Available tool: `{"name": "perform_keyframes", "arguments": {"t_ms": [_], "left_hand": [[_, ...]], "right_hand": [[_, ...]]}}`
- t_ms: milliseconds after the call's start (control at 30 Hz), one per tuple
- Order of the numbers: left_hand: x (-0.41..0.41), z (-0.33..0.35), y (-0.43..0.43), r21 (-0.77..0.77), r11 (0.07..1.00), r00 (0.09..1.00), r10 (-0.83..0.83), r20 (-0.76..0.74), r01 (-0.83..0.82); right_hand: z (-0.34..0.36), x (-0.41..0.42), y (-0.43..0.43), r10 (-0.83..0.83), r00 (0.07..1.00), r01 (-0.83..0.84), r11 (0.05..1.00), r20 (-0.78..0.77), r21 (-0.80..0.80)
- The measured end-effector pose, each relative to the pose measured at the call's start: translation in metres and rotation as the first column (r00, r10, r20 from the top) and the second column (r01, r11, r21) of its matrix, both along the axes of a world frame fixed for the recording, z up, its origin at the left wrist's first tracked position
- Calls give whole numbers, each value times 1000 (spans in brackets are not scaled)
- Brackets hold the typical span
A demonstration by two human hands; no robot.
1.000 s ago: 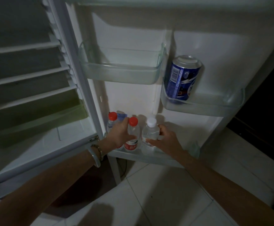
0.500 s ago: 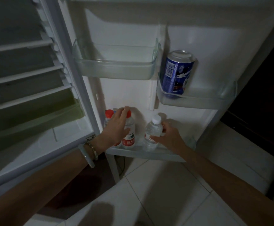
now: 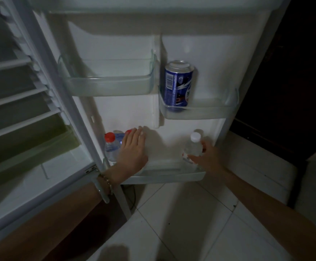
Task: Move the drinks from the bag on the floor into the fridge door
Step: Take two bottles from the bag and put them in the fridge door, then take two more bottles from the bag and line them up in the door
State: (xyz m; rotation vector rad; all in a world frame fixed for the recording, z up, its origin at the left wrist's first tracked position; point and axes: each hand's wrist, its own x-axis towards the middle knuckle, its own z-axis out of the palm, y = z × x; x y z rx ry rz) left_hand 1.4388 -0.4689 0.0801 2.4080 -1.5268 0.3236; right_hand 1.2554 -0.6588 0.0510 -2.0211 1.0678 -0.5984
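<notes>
The bottom shelf (image 3: 168, 177) of the open fridge door holds the bottles. A red-capped water bottle (image 3: 110, 147) stands at its left end. Right beside it is a second red-capped bottle (image 3: 128, 132), mostly hidden behind my left hand (image 3: 132, 150), which lies flat against it with the fingers stretched out. At the shelf's right end my right hand (image 3: 209, 157) grips a clear white-capped bottle (image 3: 193, 146), which stands upright. A blue can (image 3: 178, 84) sits in the right middle shelf (image 3: 209, 112). The bag is out of view.
An empty clear shelf (image 3: 106, 87) hangs at the door's upper left. The fridge interior with white racks (image 3: 16, 102) lies to the left. Pale floor tiles (image 3: 181, 213) are below. A dark area borders the door on the right.
My right hand has slid the white-capped bottle from the shelf's middle to its right end. My left hand went from gripping the red-capped bottle to lying flat over it.
</notes>
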Motion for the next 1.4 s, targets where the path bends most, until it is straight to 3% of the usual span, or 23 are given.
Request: {"name": "perform_keyframes", "arguments": {"t_ms": [400, 567, 700, 867, 1100, 1267, 1400], "left_hand": [[-10, -14, 13, 88, 994, 996, -66, 62, 60], [-17, -16, 17, 112, 991, 995, -85, 52, 78], [-19, -15, 23, 106, 989, 991, -111, 80, 102], [-24, -16, 53, 17, 994, 993, -111, 47, 110], [-30, -65, 188, 98, 995, 996, -31, 81, 23], [-39, -96, 299, 302, 922, 965, 260, -23, -241], [-59, -123, 372, 405, 801, 834, 532, -145, -441]], "right_hand": [[7, -15, 0, -2, 1000, 1, 999, -10, -41], [21, -22, 16, 40, 999, -43, 976, -18, -212], [31, -27, 44, 98, 994, -105, 855, -41, -508], [25, -13, 103, 295, 935, -352, 712, -197, -608], [-17, 38, 197, 623, 677, -691, 355, -392, -630], [-62, 76, 259, 767, 386, -868, 113, -512, -484], [-83, 110, 312, 796, 185, -909, -84, -577, -408]]}}
